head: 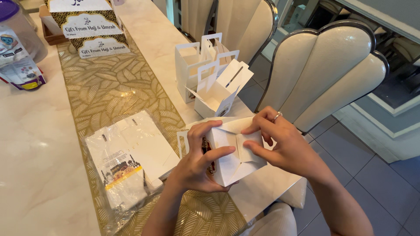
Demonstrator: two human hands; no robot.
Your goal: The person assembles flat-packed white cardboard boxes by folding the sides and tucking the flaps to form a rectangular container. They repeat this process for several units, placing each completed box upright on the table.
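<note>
Nearest the camera, both hands close on a small white gift box [234, 157] held just above the bench [35, 153] edge. The left hand [197, 164] wraps its side, thumb across the front; the right hand [284, 146] — a ring on one finger — presses the folded flaps with its fingertips. Just left lies a clear plastic packet of flat box blanks [127, 161] on a gold leaf-patterned runner [113, 87]. Beyond stand assembled white boxes [210, 74] with handles, open-topped — then cream chairs [323, 70] and, at the far end, stacked printed cartons [87, 26].
</note>
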